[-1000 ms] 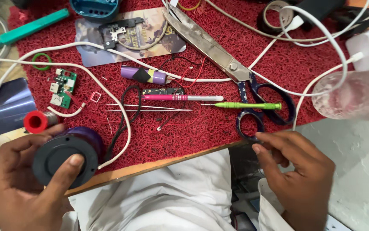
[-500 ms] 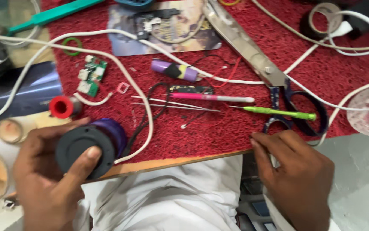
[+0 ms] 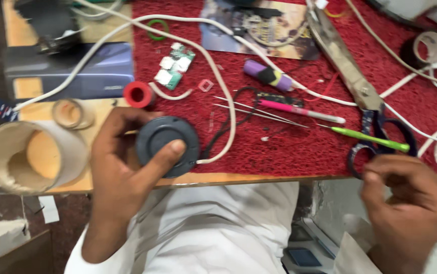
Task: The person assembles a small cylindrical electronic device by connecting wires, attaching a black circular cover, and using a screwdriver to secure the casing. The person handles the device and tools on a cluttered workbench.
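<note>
My left hand [image 3: 119, 175] grips a round dark grey disc-shaped device [image 3: 166, 145] at the front edge of the red mat [image 3: 289, 147], thumb pressed on its face. A white cable [image 3: 218, 96] curls round the device's right side. My right hand [image 3: 411, 200] hovers off the table's front right corner, blurred, fingers curled with fingertips pinched together; nothing shows between them. Just above it lie the dark handles of large scissors [image 3: 368, 109] and a green-handled tool [image 3: 370, 138]. A pink-handled tool [image 3: 299, 110] and thin metal tweezers [image 3: 249, 111] lie mid-mat.
A red cap [image 3: 137, 94], a small green circuit board [image 3: 175, 68] and a purple cylinder [image 3: 266, 75] lie on the mat. A wide cardboard tape roll [image 3: 30, 157], a small tape ring [image 3: 71, 112] and a dark phone-like slab [image 3: 71, 71] sit at the left. A picture card [image 3: 274, 30] lies far back.
The view has shifted left, so everything slid right in frame. My left hand turned the round device face-up with the thumb across it. My right hand dropped lower right, away from the scissors.
</note>
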